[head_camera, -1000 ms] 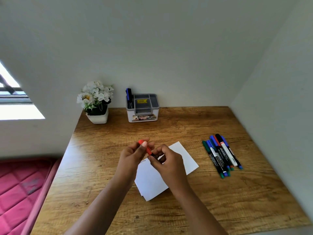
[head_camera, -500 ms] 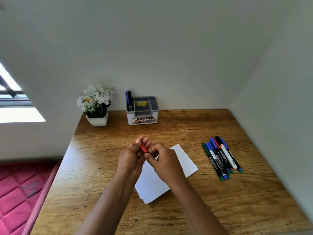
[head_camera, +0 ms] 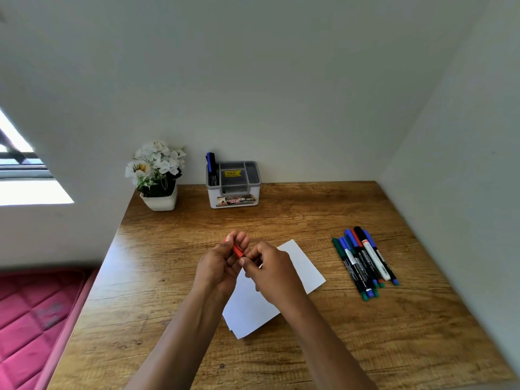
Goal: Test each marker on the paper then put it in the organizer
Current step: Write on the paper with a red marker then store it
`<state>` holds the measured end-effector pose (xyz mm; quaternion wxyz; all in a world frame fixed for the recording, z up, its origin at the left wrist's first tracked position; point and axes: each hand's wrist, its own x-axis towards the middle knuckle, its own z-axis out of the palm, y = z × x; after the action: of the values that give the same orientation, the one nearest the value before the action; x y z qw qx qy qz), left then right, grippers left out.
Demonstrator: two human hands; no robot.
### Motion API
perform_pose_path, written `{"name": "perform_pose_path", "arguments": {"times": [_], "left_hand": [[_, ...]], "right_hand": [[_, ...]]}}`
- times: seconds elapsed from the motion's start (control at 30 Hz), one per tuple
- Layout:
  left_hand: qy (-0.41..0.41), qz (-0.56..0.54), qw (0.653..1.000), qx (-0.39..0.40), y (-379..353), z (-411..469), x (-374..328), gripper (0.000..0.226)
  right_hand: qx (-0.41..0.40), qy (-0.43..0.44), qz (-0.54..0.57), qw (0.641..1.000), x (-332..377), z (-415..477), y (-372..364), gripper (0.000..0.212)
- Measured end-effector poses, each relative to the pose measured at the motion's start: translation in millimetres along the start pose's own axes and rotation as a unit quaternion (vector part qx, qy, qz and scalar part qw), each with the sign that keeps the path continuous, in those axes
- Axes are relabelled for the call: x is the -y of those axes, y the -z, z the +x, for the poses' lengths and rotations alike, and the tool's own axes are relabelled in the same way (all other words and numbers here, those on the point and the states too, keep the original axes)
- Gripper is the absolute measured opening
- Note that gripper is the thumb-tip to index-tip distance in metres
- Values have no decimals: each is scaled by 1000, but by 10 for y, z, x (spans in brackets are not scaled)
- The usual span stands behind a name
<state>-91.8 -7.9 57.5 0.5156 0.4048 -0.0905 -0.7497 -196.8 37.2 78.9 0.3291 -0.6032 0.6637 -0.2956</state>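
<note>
Left hand point(head_camera: 218, 266) and right hand point(head_camera: 271, 274) together gripped the red marker point(head_camera: 237, 250); one blue marker point(head_camera: 211, 167) stood in the organizer point(head_camera: 233, 192); the marker pile point(head_camera: 363, 263) apparently remained untested.

1. Red marker point(head_camera: 237, 249): visible section red.
2. Paper point(head_camera: 302, 267): plain white.
3. Organizer point(head_camera: 233, 197): white body, grey tray insert, yellow label.
4. Stored marker point(head_camera: 211, 164): blue cap, black barrel.
5. Loose markers point(head_camera: 363, 263): green, blue, red and black caps; black barrels, one white.
6. Desk point(head_camera: 309, 220): brown wood grain.
7. Flowers point(head_camera: 156, 161): white, green leaves.
8. Pot point(head_camera: 160, 202): white.
9. Mattress point(head_camera: 33, 319): pink, quilted diamond pattern.
</note>
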Motion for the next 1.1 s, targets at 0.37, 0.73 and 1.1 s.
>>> {"name": "perform_pose_path", "arguments": {"times": [0.37, 0.73, 1.1], "left_hand": [[9, -13, 999, -34, 10, 66, -9, 20], [-83, -59, 993, -55, 441, 381, -811, 14], [-327, 559, 762, 7, 776, -3, 1, 15]], "right_hand": [[-26, 36, -100, 994, 60, -4, -45, 15], [59, -111, 158, 979, -96, -138, 96, 13], [18, -143, 553, 820, -321, 75, 182, 27]]}}
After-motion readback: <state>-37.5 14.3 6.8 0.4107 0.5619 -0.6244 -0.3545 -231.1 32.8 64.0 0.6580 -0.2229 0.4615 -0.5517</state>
